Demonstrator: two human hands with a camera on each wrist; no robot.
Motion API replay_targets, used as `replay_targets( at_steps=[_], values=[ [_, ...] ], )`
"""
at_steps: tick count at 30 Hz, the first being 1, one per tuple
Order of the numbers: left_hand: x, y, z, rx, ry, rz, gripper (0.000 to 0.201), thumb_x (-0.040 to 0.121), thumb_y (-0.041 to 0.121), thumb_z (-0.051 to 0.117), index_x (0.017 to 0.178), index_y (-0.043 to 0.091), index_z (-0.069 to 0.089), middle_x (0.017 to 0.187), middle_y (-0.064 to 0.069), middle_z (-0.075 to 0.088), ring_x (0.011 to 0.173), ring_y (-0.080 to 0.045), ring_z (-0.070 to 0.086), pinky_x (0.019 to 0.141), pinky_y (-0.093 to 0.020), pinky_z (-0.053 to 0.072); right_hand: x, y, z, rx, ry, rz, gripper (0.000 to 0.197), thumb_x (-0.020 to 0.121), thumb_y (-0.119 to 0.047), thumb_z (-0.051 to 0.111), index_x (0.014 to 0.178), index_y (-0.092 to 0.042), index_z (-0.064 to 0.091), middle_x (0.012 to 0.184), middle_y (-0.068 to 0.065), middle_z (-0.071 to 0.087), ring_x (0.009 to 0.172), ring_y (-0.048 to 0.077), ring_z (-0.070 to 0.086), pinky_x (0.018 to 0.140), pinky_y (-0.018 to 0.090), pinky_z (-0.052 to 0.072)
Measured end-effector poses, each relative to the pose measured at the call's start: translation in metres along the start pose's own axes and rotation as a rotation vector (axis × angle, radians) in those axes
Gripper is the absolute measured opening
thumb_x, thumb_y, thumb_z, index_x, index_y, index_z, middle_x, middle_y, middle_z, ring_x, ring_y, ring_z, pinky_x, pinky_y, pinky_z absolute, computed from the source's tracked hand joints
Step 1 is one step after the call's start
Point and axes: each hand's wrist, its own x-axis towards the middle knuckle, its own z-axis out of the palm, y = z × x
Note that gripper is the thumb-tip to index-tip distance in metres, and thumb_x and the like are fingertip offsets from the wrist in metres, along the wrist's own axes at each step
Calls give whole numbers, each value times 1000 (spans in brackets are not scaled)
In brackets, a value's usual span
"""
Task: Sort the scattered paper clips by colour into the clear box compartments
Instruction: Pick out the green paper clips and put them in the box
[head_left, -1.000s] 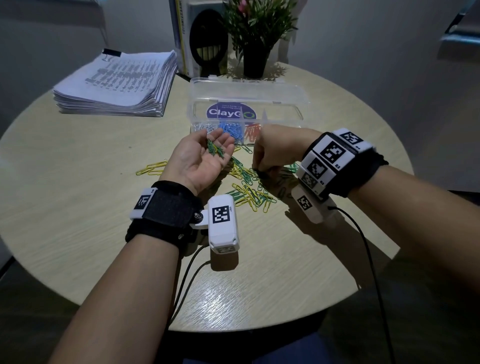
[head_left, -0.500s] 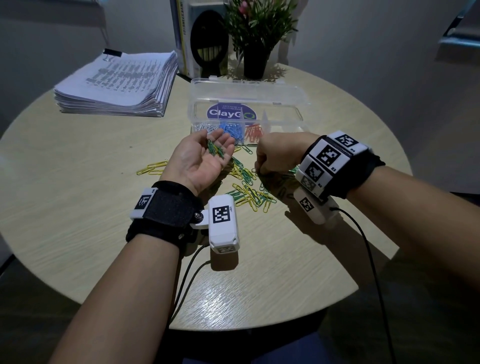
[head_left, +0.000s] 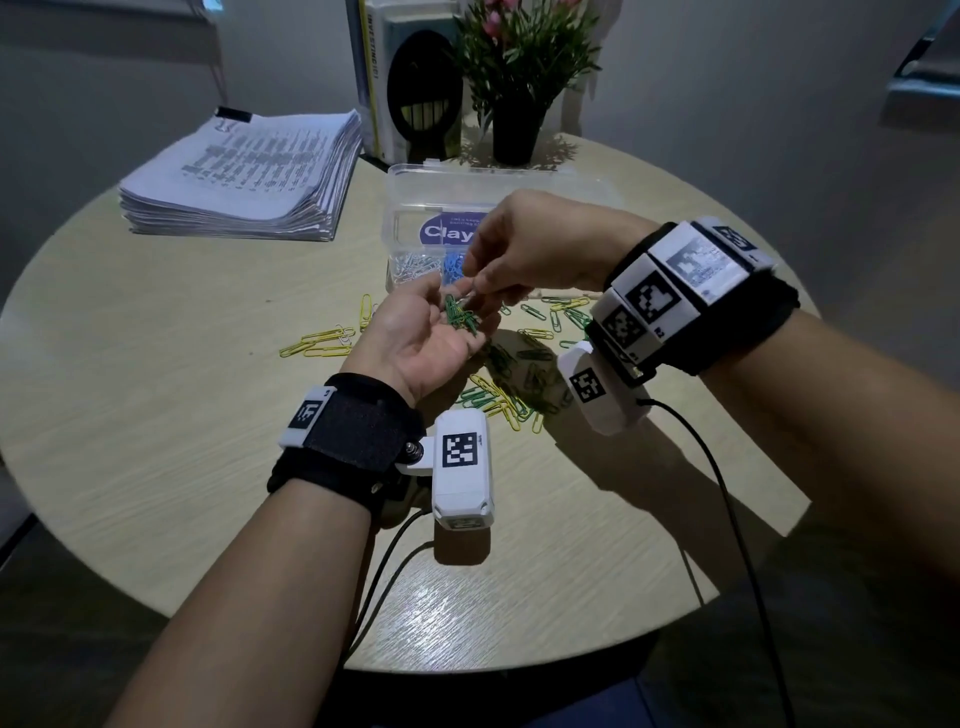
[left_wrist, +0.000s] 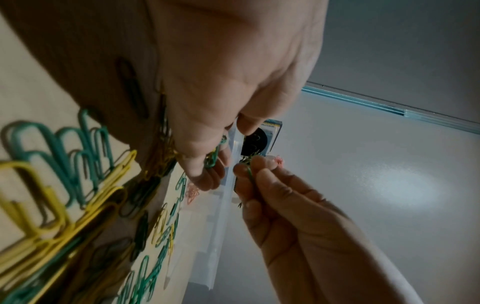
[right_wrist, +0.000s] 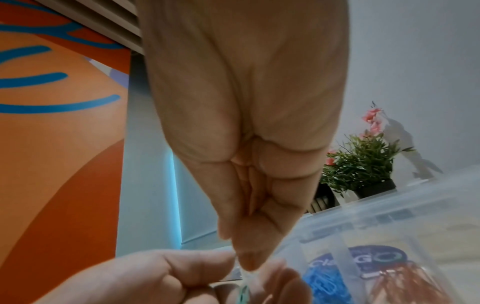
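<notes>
My left hand (head_left: 426, 335) is palm up above the table, its fingers curled up round a small bunch of green paper clips (head_left: 460, 317). My right hand (head_left: 480, 288) hovers over that palm, and in the left wrist view my right hand (left_wrist: 249, 170) pinches one green clip (left_wrist: 248, 173) between thumb and fingertips. Just behind both hands stands the clear box (head_left: 415, 182), with silver clips (head_left: 413, 265) and blue clips (head_left: 454, 265) in separate compartments. Orange-red clips (right_wrist: 405, 288) lie in another. Green and yellow clips (head_left: 498, 397) are scattered under the hands.
A few yellow clips (head_left: 322, 343) lie left of my left hand. At the back of the round table (head_left: 156, 415) are a thick stack of papers (head_left: 249, 176), a potted plant (head_left: 519, 124) and upright books (head_left: 410, 88). Wrist cables (head_left: 727, 519) trail off the near edge.
My right hand lifted off the scattered pile and moved up and left over my left palm with a green clip. My left fingers curled in slightly.
</notes>
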Motion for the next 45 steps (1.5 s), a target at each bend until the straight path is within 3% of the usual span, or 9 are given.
replay_targets(
  at_steps=[3, 7, 11, 16, 25, 31, 37, 42, 45],
  values=[
    [0, 1, 0, -30, 9, 0, 37, 102, 22, 32, 91, -4, 56, 87, -20, 60, 85, -27, 58, 87, -40, 46, 2, -3, -1, 72, 97, -1, 13, 88, 2, 61, 98, -3, 69, 91, 15, 71, 83, 23, 72, 79, 33, 59],
    [1, 3, -2, -42, 23, 8, 36, 102, 20, 32, 94, -6, 56, 96, -20, 56, 89, -28, 57, 90, -38, 45, 2, 12, -7, 41, 175, 96, 12, 88, 5, 59, 95, 1, 68, 82, 13, 68, 74, 21, 69, 78, 34, 60],
    [2, 7, -4, -55, 39, 20, 35, 102, 20, 32, 94, -5, 56, 94, -19, 56, 87, -26, 58, 79, -34, 49, -3, 34, 2, -207, -14, 184, 11, 82, 2, 67, 91, -2, 72, 75, 6, 68, 59, 12, 63, 68, 26, 59],
    [3, 6, -5, -43, 44, 27, 34, 102, 21, 33, 93, -3, 56, 92, -17, 57, 85, -25, 58, 79, -33, 49, -5, 41, 18, -460, -86, 126, 14, 79, -18, 76, 92, -16, 74, 88, -2, 70, 69, 9, 58, 53, 16, 44],
    [3, 6, -5, -25, 42, 32, 34, 102, 22, 34, 95, -2, 56, 92, -16, 57, 86, -25, 59, 80, -33, 49, -1, 42, 22, -584, -146, 103, 11, 87, -21, 67, 96, -17, 68, 71, -10, 54, 70, 10, 52, 53, 17, 40],
    [4, 5, -5, 34, 53, 25, 34, 101, 23, 34, 91, 0, 57, 90, -15, 58, 85, -24, 59, 78, -34, 48, 3, 44, 7, -105, -101, 99, 15, 85, -6, 67, 84, -18, 58, 78, 1, 59, 78, 20, 60, 67, 30, 51],
    [2, 1, -4, 1, 11, -9, 29, 100, 20, 36, 100, -1, 56, 94, -19, 59, 91, -25, 58, 85, -36, 47, 3, 21, 0, 169, -87, 5, 21, 85, 8, 62, 85, -13, 56, 77, 6, 62, 70, 17, 64, 63, 26, 54],
    [3, 1, -4, 19, 36, -4, 33, 101, 22, 35, 95, -2, 57, 92, -17, 57, 92, -25, 57, 89, -36, 46, 1, 21, -4, -151, -10, 94, 16, 86, 2, 64, 77, -11, 62, 73, 6, 65, 65, 18, 65, 65, 28, 58],
    [3, 2, -4, 1, 49, -2, 33, 101, 22, 35, 91, -1, 57, 88, -16, 57, 87, -24, 57, 85, -36, 48, -4, 31, 5, -427, -49, 163, 7, 82, -6, 69, 88, -7, 73, 77, 5, 68, 65, 17, 62, 66, 29, 57]
  ],
)
